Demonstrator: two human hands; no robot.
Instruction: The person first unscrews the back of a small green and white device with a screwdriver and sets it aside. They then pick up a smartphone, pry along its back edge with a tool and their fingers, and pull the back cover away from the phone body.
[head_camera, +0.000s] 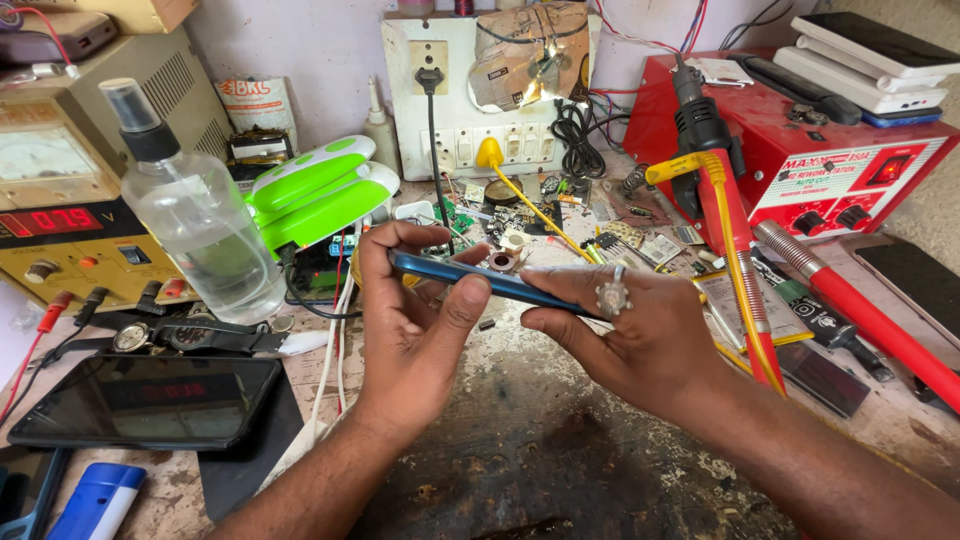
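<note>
Both hands grip a thin blue smartphone (490, 281) edge-on above the workbench (530, 440). The left hand (415, 335) closes on its left end, fingers curled over the top edge and thumb pressed up from below. The right hand (625, 335), wearing a silver ring (612, 297), pinches the right end between thumb and fingers. The phone is tilted, left end higher, and touches nothing but the hands.

Below the phone, toward the person, the scarred bench top lies bare between the forearms. Beyond the phone, small circuit parts (500, 225) crowd the bench up to a white socket board (480, 100). Left of the phone stand a clear spray bottle (195, 215) and green-and-white tools (320, 190), well apart from it, with a dark tablet (150, 400) nearer the bench's front edge. Right of the phone, a yellow cable (735, 260) and a red-handled tool (860, 315) run close past the right wrist, before a red rework station (820, 150).
</note>
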